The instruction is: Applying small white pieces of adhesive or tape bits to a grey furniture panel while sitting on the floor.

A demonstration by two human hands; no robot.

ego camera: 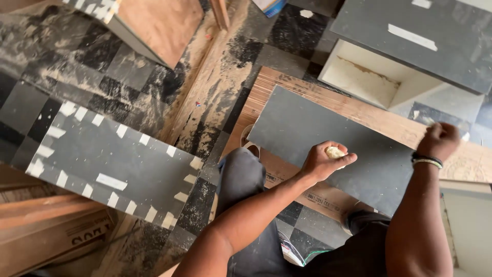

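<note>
While we crouch over the grey laminate panel [328, 149], our left hand [323, 161] curls around a pale crumpled wad [335, 152], pinching it against the panel near its centre. Our right hand [438, 141], at three o'clock from the wad, is balled into a fist at the panel's far edge, apparently steadying it. We judge this a rubbing or wiping step; the next stroke calls for even pressure while the panel is kept from sliding on the plywood sheet [389, 120] beneath.

Single head-worn camera looked steeply down, close above both forearms; grey panel [328, 149] at centre, floor [128, 77] toward ten o'clock.
</note>
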